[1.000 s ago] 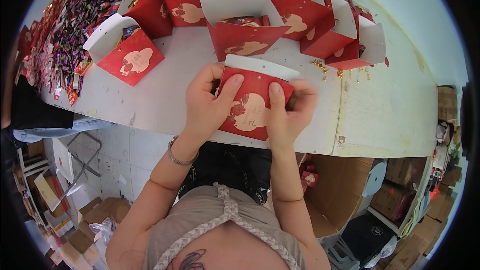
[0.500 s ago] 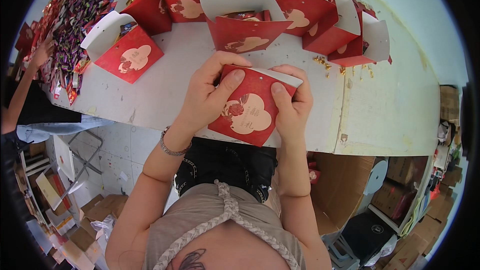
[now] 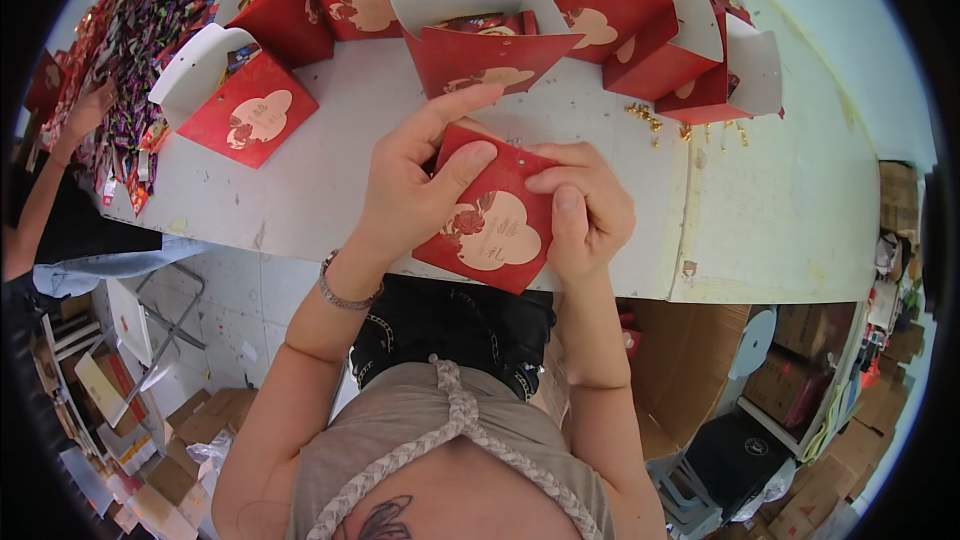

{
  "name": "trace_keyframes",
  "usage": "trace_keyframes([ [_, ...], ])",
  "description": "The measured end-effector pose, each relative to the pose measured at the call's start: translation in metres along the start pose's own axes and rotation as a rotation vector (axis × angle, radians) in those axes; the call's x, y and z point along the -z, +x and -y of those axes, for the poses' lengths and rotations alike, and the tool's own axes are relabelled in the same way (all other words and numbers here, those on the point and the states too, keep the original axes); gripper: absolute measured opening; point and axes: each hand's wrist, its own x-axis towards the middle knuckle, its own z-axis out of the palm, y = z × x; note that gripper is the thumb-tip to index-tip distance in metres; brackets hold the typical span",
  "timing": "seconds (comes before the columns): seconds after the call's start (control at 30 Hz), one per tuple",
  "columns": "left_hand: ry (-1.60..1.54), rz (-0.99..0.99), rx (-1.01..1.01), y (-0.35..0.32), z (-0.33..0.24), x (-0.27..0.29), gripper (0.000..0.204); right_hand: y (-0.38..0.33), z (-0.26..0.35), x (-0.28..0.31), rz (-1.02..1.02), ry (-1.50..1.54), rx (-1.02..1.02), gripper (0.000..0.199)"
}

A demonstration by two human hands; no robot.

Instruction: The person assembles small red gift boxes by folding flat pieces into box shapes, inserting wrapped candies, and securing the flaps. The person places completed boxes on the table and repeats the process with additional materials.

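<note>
A red gift box with a pale flower-shaped label is held up at the table's near edge, its front face toward me. My left hand grips its left side, thumb on the front, index finger stretched out past the top edge. My right hand is closed at the upper right corner, with curled fingers over the top edge and the thumb bent beside them. A small hole shows near the box's top edge. Whether the right fingers pinch anything else is hidden.
Several open red boxes, one in the middle, stand across the white table. Small gold pieces lie at the right. Wrapped sweets are heaped at the far left, where another person's hand reaches in. A cardboard box sits below.
My right hand's fingers have curled over the box's top edge, and its thumb has come off the front face. The white flap at the top right no longer shows. My left index finger has straightened.
</note>
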Motion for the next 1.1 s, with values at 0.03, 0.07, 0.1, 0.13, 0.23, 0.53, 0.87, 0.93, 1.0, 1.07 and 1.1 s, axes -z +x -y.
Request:
trace_keyframes([
  [0.03, -0.024, 0.008, 0.004, 0.000, -0.001, 0.000, 0.020, -0.003, 0.007, 0.000, -0.002, -0.015, -0.082, 0.010],
  [0.07, 0.013, 0.006, -0.042, -0.002, 0.002, 0.002, 0.022, -0.006, 0.013, 0.001, 0.011, -0.039, -0.168, 0.010],
  [0.1, 0.042, 0.012, -0.086, -0.005, 0.007, 0.003, 0.024, -0.011, 0.022, 0.004, 0.020, -0.071, -0.256, 0.011],
  [0.13, 0.073, 0.018, -0.131, -0.007, 0.009, 0.005, 0.026, -0.013, 0.027, 0.006, 0.027, -0.101, -0.346, 0.013],
  [0.23, 0.179, 0.043, -0.143, 0.003, 0.004, 0.000, 0.027, -0.014, 0.038, 0.009, -0.005, -0.357, -0.227, 0.015],
  [0.53, 0.326, -0.052, -0.129, -0.041, -0.011, -0.055, 0.051, -0.042, 0.040, -0.011, -0.036, -0.397, 0.122, 0.044],
  [0.87, 0.136, 0.027, -0.255, 0.002, 0.013, -0.049, 0.010, 0.083, -0.152, 0.302, -0.133, -1.198, -0.143, 0.025],
  [0.93, 0.129, 0.045, -0.290, 0.005, 0.016, -0.047, 0.009, 0.098, -0.169, 0.316, 0.041, -1.069, -0.434, 0.032],
  [1.0, 0.147, 0.044, -0.271, 0.006, 0.017, -0.046, 0.009, 0.109, -0.178, 0.329, 0.143, -0.959, -0.655, 0.036],
  [1.07, 0.169, 0.039, -0.247, 0.004, 0.016, -0.047, 0.008, 0.122, -0.165, 0.342, 0.164, -0.877, -0.823, 0.036],
  [1.1, 0.148, 0.049, -0.243, 0.006, 0.017, -0.050, 0.008, 0.122, -0.144, 0.360, 0.018, -0.867, -0.762, 0.032],
])
